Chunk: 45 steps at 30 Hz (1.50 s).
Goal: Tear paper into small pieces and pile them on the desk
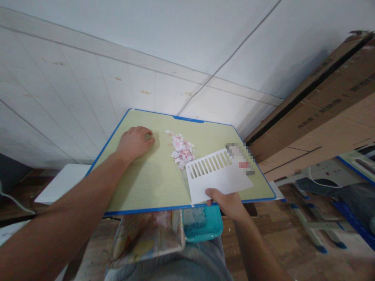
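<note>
My right hand (225, 203) grips the lower edge of a white slotted card (218, 175), thumb on top and the other fingers mostly out of sight. A row of long slots runs along the card's far side. Close to its left end lies a loose pile of pink and white scraps (182, 150), which look like paper. My left hand (137, 142) rests on the left part of the table (146, 183), fingers loosely curled and a gap between thumb and forefinger. Nothing shows in it.
A pixelated item (241, 158) lies at the table's right. Below the front edge are a teal plastic bin (215, 224) and a patterned open container (155, 248). Large cardboard boxes (316, 113) stand on the right, and a white wall (131, 86) rises behind the table.
</note>
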{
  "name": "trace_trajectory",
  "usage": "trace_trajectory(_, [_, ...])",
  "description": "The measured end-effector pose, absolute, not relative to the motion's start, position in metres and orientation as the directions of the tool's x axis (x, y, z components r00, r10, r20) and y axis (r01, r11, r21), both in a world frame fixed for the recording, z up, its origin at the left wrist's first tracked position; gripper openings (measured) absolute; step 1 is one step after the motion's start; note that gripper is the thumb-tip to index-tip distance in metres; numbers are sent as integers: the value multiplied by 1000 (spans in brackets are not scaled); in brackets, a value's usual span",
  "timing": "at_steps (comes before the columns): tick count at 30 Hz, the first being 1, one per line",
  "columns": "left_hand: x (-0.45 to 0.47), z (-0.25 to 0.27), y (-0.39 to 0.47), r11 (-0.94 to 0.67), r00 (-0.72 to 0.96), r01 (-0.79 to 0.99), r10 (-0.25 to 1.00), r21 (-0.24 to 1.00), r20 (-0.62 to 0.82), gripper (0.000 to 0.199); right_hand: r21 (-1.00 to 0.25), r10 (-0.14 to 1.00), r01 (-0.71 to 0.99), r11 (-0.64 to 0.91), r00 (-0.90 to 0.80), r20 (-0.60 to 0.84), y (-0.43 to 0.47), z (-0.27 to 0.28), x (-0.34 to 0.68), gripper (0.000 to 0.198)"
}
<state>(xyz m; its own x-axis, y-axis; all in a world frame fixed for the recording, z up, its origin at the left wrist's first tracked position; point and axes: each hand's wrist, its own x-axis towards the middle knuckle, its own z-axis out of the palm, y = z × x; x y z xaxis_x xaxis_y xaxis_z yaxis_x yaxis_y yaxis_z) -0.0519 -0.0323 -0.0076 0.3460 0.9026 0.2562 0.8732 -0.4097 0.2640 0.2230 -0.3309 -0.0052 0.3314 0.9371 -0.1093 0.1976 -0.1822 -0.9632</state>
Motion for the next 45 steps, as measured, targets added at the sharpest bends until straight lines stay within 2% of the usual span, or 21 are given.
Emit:
trace_trajectory(8, [-51, -7, -34, -408, 343, 870, 904, 276, 256, 56, -966, 930, 172, -193, 347, -124, -329, -3, 223, 30])
trace_trajectory(13, [-51, -8, -33, -412, 348, 868, 903, 277, 252, 55, -962, 939, 197, -189, 322, -118, -327, -2, 223, 34])
trace_trajectory(29, [-49, -3, -36, -397, 338, 878, 910, 266, 242, 55, -969, 923, 125, -211, 352, -156, -330, -5, 225, 22])
trace_trajectory(31, [-49, -4, -35, -397, 338, 880, 909, 262, 242, 55, -972, 925, 137, -191, 358, -132, -329, -5, 226, 27])
trace_trajectory(35, [-51, -7, -32, -401, 336, 875, 906, 271, 256, 52, -963, 918, 248, -107, 396, 0, -323, -5, 229, 51])
trace_trajectory(38, [-51, -9, -31, -408, 341, 873, 903, 269, 262, 51, -959, 892, 274, -72, 449, 61, -317, -8, 230, 50])
trace_trajectory(45, [-51, -8, -32, -419, 356, 873, 897, 251, 262, 54, -935, 863, 325, -140, 503, 46, -304, -18, 226, 49])
